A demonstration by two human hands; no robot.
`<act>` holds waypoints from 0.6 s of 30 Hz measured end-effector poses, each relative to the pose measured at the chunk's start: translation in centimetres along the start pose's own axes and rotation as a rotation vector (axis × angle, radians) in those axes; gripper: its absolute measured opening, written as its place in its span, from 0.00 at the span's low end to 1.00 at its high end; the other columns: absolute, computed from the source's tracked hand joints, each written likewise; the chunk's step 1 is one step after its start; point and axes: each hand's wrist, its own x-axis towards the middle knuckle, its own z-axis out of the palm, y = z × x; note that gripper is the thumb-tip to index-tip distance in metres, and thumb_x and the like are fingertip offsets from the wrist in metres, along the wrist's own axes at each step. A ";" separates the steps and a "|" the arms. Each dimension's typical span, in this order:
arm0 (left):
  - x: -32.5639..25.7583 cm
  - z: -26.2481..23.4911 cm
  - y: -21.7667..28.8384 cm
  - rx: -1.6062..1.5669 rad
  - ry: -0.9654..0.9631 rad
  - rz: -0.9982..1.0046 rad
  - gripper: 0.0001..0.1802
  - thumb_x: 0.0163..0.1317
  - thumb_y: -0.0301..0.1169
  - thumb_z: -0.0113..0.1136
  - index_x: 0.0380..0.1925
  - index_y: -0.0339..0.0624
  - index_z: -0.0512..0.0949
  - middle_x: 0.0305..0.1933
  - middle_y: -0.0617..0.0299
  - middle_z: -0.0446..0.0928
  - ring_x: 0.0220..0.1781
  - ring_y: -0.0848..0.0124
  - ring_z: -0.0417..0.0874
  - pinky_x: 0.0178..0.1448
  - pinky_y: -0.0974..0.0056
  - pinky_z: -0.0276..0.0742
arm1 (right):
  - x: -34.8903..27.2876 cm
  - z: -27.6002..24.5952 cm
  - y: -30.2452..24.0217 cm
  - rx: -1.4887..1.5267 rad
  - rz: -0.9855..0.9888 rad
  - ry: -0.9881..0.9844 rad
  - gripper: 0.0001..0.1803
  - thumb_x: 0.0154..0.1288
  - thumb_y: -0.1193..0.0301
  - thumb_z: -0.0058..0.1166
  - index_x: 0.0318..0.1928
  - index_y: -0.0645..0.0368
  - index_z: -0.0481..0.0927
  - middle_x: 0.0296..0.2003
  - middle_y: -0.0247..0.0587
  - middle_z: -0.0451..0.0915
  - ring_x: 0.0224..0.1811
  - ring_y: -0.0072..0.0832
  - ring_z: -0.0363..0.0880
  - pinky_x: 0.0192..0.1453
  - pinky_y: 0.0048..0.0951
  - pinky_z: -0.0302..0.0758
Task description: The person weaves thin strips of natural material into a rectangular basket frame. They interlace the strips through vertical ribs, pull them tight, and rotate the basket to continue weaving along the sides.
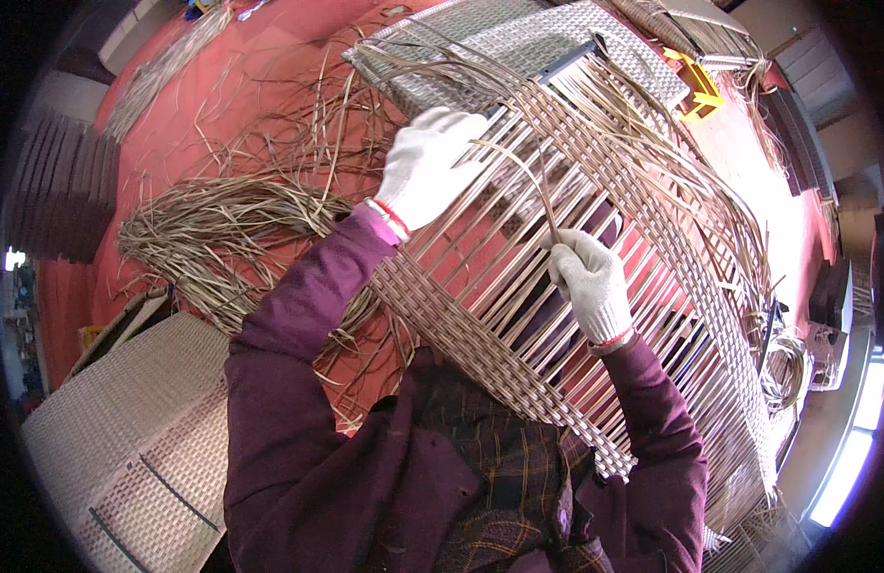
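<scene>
A partly woven panel (pixel 466 329) lies tilted before me, with tan strips packed into bands along its sides and bare parallel strands across its middle. My right hand (pixel 591 285), in a white knit glove, is closed in a pinch over the bare strands. From its fingers a flat weaving strip (pixel 546 191) rises and bends toward the left. My left hand (pixel 428 164), gloved the same way, rests at the panel's far left edge with its fingers stretched out and the thumb apart. Its fingertips lie beside the end of the bent strip; whether they touch it is unclear.
Loose strips lie in a large bundle (pixel 222 224) on the red floor (pixel 260 105) at the left. A woven panel (pixel 146 411) sits at lower left, and another woven sheet (pixel 595 38) lies beyond the work. A yellow frame-like piece (pixel 698 88) stands at far right.
</scene>
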 end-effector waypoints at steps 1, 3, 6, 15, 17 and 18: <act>0.2 0.3 0.0 -0.099 -0.068 -0.032 0.20 0.63 0.35 0.73 0.53 0.43 0.86 0.47 0.52 0.88 0.53 0.53 0.88 0.63 0.49 0.82 | -0.1 0.1 -0.2 0.031 -0.006 -0.017 0.13 0.84 0.74 0.49 0.57 0.67 0.83 0.27 0.23 0.74 0.23 0.11 0.65 0.27 0.18 0.61; 0.1 0.5 0.0 -0.095 -0.066 0.048 0.13 0.66 0.36 0.71 0.48 0.44 0.88 0.38 0.55 0.88 0.46 0.53 0.88 0.56 0.49 0.81 | 0.0 0.0 -0.6 0.083 -0.002 0.005 0.13 0.85 0.71 0.51 0.57 0.65 0.85 0.27 0.22 0.75 0.25 0.11 0.68 0.30 0.17 0.65; -1.9 -0.5 -1.4 -0.119 -0.092 -0.103 0.09 0.72 0.33 0.66 0.45 0.42 0.88 0.41 0.54 0.89 0.46 0.51 0.88 0.58 0.50 0.79 | 1.0 -1.3 -1.4 0.264 -0.060 0.080 0.14 0.86 0.70 0.49 0.57 0.66 0.84 0.26 0.23 0.73 0.22 0.12 0.65 0.26 0.18 0.61; -22.3 -17.8 -18.9 0.721 -0.745 -0.864 0.19 0.75 0.44 0.55 0.44 0.44 0.90 0.42 0.43 0.89 0.46 0.43 0.90 0.51 0.42 0.85 | 5.7 -5.8 -0.8 0.739 -0.248 -0.024 0.13 0.89 0.64 0.46 0.51 0.58 0.80 0.23 0.19 0.60 0.21 0.14 0.53 0.28 0.22 0.53; -23.4 -25.0 -22.6 0.872 -0.502 -1.092 0.19 0.74 0.43 0.54 0.43 0.46 0.91 0.45 0.44 0.89 0.46 0.43 0.91 0.54 0.41 0.86 | 7.2 -6.2 -1.1 0.788 -0.231 -0.051 0.13 0.89 0.64 0.46 0.52 0.58 0.79 0.23 0.18 0.59 0.21 0.14 0.53 0.28 0.21 0.53; -22.8 -29.1 -23.7 0.888 -0.307 -1.092 0.20 0.76 0.41 0.52 0.41 0.43 0.90 0.45 0.42 0.89 0.49 0.43 0.90 0.54 0.41 0.85 | 8.1 -6.5 -1.7 0.819 -0.173 0.021 0.13 0.89 0.64 0.46 0.53 0.59 0.79 0.23 0.18 0.58 0.21 0.14 0.53 0.28 0.20 0.53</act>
